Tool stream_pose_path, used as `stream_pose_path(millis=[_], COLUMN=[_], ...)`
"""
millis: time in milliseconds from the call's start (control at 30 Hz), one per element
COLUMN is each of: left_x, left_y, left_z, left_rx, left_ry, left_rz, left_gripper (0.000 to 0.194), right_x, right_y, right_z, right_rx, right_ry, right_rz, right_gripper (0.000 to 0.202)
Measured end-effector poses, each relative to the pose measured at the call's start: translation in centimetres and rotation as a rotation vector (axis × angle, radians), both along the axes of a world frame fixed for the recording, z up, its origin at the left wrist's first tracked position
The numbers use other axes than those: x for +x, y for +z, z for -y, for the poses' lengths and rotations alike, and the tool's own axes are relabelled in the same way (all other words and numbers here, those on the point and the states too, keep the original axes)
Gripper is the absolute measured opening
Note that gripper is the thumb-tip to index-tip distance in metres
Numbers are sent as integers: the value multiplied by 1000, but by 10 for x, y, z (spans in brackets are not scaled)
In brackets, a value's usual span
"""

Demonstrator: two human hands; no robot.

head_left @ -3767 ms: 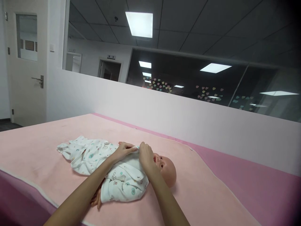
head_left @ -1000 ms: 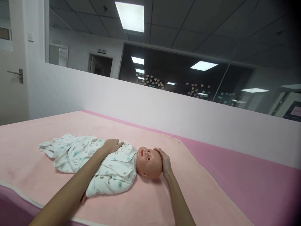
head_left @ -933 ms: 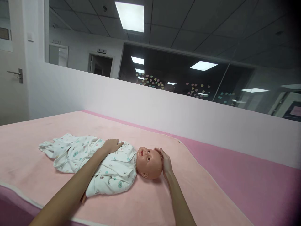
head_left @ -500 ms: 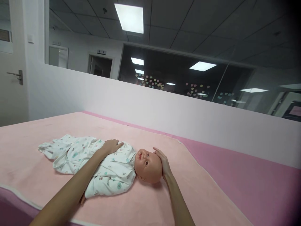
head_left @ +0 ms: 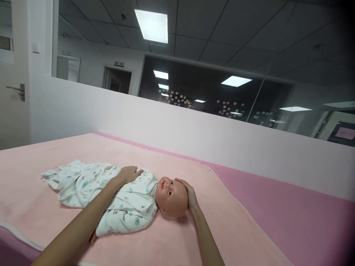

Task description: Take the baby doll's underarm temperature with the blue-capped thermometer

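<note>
A baby doll (head_left: 172,199) in a white patterned outfit (head_left: 130,201) lies on its back on a pink mat (head_left: 222,221), its head toward the right and its legs toward the left. My left hand (head_left: 128,175) rests flat on the doll's chest, with the forearm crossing over its body. Against the top and far side of the doll's bald head lies my right hand (head_left: 190,193), its fingers stretched out and curved along the head. One small doll hand (head_left: 93,237) shows beside my left forearm.
Behind the mat runs a low white wall (head_left: 166,129) with a dark window (head_left: 208,88) above it. A darker pink surface (head_left: 266,203) extends on the right. A door (head_left: 15,92) stands at the far left.
My right hand has come in closer over the doll's head, its fingertips now on the head instead of raised. The whole view has shifted slightly. My left hand stays on the chest.
</note>
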State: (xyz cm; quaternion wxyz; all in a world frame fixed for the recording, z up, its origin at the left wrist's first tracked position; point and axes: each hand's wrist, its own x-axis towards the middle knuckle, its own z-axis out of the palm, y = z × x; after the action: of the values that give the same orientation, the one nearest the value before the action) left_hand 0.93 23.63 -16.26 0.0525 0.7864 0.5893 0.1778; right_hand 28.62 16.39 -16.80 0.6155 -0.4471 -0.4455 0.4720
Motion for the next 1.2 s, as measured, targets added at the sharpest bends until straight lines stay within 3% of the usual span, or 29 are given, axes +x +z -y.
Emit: stream_pose_path(millis=[133,333,567,767,833,967,1033,1200], left_x=[0,1,0,1,1,1,1,1], left_y=[2,4,3,3,4,4,4,5], left_z=[2,4,3,4,4,4,4,4], left_rx=[-1,-6,-4,1,4,6,5,1], left_ry=[-5,-10,-9,-13,-10,-7,-10,-16], left_rz=[-4,1,-3,-9,-11,-12,-12,-15], left_gripper=[58,58,59,59,58,59,59,59], right_x=[4,5,1,-8,-8,-1,1,-7], right_y=[-5,-5,-3,11,11,1,-2,9], right_z=[-6,-1,-3,16,15,2,-2,15], right_rx=[75,63,86,-82,-54,58,78,-35], right_ry=[-140,-9,-100,199,167,-69,-112,62], right_rz=[-12,74,16,-38,-23,20,22,-21], right_gripper=[32,36,31,36,33,28,28,32])
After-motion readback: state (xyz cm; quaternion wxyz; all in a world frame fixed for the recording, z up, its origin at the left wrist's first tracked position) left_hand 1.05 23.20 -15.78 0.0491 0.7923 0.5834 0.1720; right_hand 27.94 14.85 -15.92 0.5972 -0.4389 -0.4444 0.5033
